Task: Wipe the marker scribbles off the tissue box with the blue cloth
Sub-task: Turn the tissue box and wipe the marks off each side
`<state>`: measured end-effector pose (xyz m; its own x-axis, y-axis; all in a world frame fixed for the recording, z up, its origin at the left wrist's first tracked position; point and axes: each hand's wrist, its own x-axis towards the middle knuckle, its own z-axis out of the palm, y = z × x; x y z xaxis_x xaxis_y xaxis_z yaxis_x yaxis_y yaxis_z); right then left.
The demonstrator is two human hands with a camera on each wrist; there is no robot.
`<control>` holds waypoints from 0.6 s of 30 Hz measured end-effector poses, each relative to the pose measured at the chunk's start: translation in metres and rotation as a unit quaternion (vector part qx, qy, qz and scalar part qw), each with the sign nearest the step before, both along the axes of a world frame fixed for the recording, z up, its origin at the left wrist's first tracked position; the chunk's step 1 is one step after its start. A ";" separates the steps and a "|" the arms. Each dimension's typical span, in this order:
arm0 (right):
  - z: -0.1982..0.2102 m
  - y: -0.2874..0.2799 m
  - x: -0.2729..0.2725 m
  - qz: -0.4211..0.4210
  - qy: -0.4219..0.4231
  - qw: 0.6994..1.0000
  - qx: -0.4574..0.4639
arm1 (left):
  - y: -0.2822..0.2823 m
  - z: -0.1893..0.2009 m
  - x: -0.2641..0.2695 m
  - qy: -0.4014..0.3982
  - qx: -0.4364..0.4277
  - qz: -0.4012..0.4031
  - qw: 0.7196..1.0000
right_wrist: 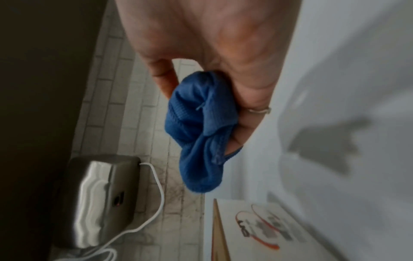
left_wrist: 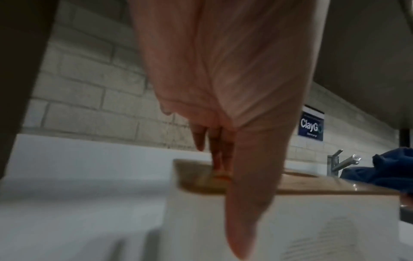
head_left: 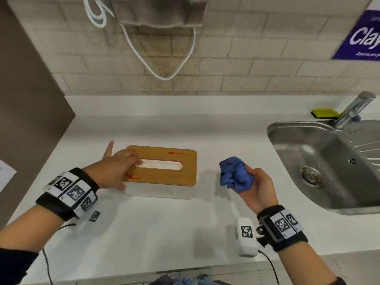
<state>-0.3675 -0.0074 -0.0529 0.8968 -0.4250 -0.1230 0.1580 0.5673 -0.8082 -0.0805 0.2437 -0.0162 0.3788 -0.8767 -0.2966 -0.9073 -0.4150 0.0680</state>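
A white tissue box [head_left: 164, 192] with a wooden lid [head_left: 185, 171] lies on the white counter. Red marker scribbles show near the lid's far edge [head_left: 176, 153] and at its near left corner [head_left: 134, 177]. My left hand [head_left: 117, 165] lies flat on the lid's left end, fingers straight, thumb against the box's front side [left_wrist: 245, 203]. To the right of the box, above the counter, my right hand [head_left: 255, 186] grips a bunched blue cloth [head_left: 234, 175], also seen in the right wrist view [right_wrist: 198, 134]. The box's end face [right_wrist: 257, 227] shows below the cloth.
A steel sink [head_left: 329, 167] with a tap [head_left: 353, 110] is set in the counter at the right, a yellow sponge [head_left: 324, 113] behind it. A metal hand dryer [right_wrist: 100, 199] with a white cord [head_left: 164, 75] hangs on the tiled wall above. A dark panel [head_left: 30, 89] stands at left.
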 end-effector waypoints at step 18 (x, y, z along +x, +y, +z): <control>-0.024 0.014 0.001 -0.071 0.025 0.990 -0.119 | -0.096 -0.041 -0.122 -0.104 -0.187 0.181 0.960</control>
